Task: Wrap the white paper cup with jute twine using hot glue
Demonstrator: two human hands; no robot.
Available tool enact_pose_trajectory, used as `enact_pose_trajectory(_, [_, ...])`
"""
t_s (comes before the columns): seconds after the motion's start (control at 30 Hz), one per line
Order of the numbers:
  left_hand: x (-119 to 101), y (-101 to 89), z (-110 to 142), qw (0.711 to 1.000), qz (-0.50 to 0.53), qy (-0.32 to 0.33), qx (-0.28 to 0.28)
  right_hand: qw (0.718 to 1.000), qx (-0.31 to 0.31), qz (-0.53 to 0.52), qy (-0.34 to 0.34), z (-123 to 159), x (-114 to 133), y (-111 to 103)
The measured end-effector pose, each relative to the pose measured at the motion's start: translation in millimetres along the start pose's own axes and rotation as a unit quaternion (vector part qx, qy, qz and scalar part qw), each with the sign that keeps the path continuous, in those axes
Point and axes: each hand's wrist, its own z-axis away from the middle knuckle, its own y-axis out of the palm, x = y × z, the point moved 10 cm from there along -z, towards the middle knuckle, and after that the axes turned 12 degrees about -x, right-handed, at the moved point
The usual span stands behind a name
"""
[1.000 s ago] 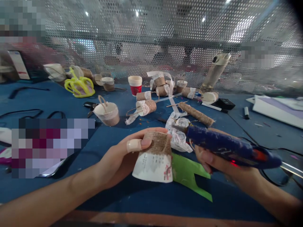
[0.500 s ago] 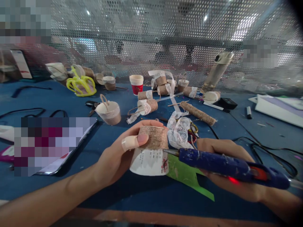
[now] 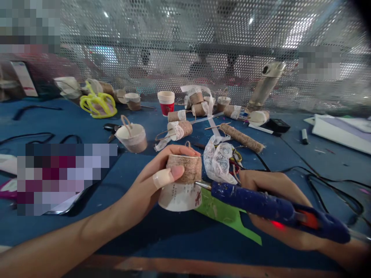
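Observation:
My left hand (image 3: pixel 156 173) is closed around an upside-down paper cup (image 3: pixel 176 197), its thumb wearing a bandage. Brown twine (image 3: pixel 189 168) wraps the cup's upper part; the lower part is bare white with small printed characters and a reddish print. In my right hand (image 3: pixel 278 193) is a blue hot glue gun (image 3: pixel 255 200) with a red light glowing on it. Its metal nozzle points left, at the lower edge of the twine, touching or very near the cup. Under the cup and gun lies a green sheet (image 3: pixel 223 214). White lace (image 3: pixel 218 160) lies just beyond.
Twine-wrapped cups stand and lie at the back, beside a stack of red paper cups (image 3: pixel 166 103). A twine roll (image 3: pixel 242 137), a yellow basket-like piece (image 3: pixel 98 104), a bottle (image 3: pixel 266 85), a tablet-like device (image 3: pixel 66 208) and black cables (image 3: pixel 333 185) surround the work spot.
The cup has shifted slightly left and tilted a little in my left hand. The glue gun has moved left with it, its nozzle staying at the twine's lower edge.

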Motion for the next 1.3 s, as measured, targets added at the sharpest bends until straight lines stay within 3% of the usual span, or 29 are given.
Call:
enact_pose_trajectory(0.27, [-11, -2.2, -1, 0.998, -0.018, 0.052, -0.023, 1.0, 0.004, 0.014, -0.001, -1, 3, 1])
enact_pose_trajectory(0.53, [-4, -4.1, 0, 0.998, -0.045, 0.047, -0.011, 0.999, 0.044, 0.013, -0.019, 2, 7, 7])
enact_pose_trajectory(0.7, [-10, -6.9, -1, 0.997, -0.039, 0.059, -0.038, 0.998, 0.046, 0.012, -0.027, 2, 7, 7])
enact_pose_trajectory(0.97, [-4, -2.8, 0, 0.999, -0.014, 0.03, -0.022, 0.999, 0.045, 0.02, -0.019, 4, 9, 9])
enact_pose_trajectory(1.3, [6, -5.7, 0, 0.998, 0.017, -0.038, -0.043, 0.999, 0.041, 0.018, -0.011, 4, 4, 10])
